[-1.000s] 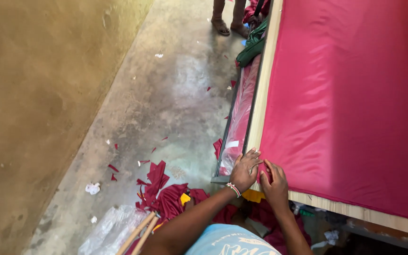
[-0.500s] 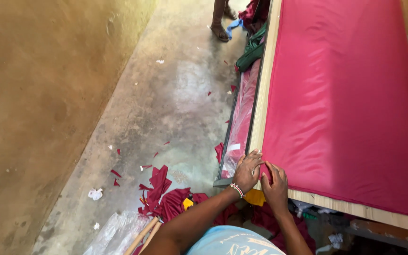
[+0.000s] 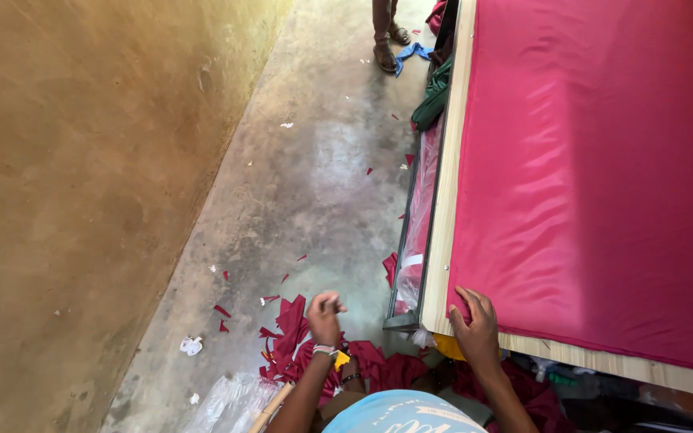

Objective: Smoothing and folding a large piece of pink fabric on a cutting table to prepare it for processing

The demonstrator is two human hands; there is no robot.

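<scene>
Now, hands: our right hand (image 3: 475, 325) lies spread, fingers flat on the corner of the pink cloth (image 3: 595, 176), pressing it without gripping; our left hand (image 3: 324, 315) is curled into a loose fist over the floor, and we cannot tell whether it pinches anything.
Cloth: smooth, glossy pink fabric with soft ripples, stretched flat over the long table (image 3: 443, 265) and reaching to its near corner.
Table: pale wooden edge strip, straight and narrow, with a shelf below that holds a clear-wrapped pink fabric roll (image 3: 420, 216).
Change: half a second ago both our hands met at the table corner; since then the left one has come away toward the floor scraps, while the right stays on the cloth.
Floor: grey, worn concrete (image 3: 314, 176) strewn with dark red fabric scraps (image 3: 290, 337), a crumpled white bit and a clear plastic sheet (image 3: 226, 401).
Surroundings: rough ochre wall (image 3: 82, 160) on the left; another person's sandalled feet (image 3: 391, 48) stand far up the aisle beside a green cloth bundle (image 3: 435, 96).
</scene>
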